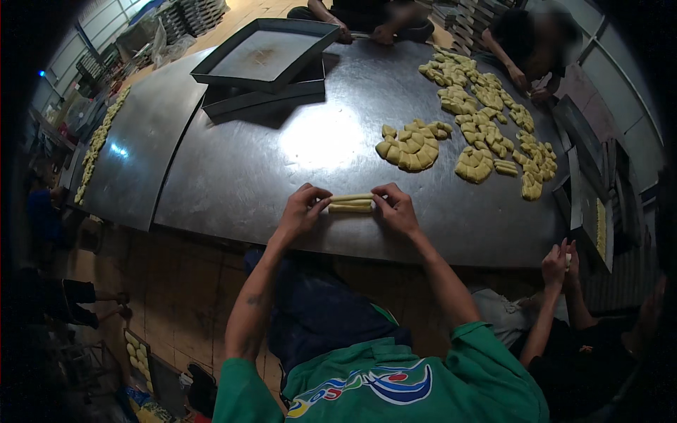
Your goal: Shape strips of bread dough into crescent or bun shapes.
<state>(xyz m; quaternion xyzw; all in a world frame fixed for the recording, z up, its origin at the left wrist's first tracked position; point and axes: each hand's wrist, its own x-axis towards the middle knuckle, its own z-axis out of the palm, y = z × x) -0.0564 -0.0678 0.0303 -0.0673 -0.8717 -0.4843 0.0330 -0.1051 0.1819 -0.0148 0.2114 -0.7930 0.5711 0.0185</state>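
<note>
Three short yellow dough sticks (350,203) lie side by side near the front edge of the steel table (240,169). My left hand (302,209) pinches their left ends and my right hand (395,209) pinches their right ends. Both hands rest on the table surface with the sticks between them. Beyond them, a heap of cut dough pieces (411,147) sits in the middle right of the table.
Many more dough pieces (493,120) spread along the table's right side. Stacked dark baking trays (264,63) stand at the back. Other people's hands work at the far edge (367,32), far right (525,81) and near right (557,264). A tray with dough (596,225) is at right.
</note>
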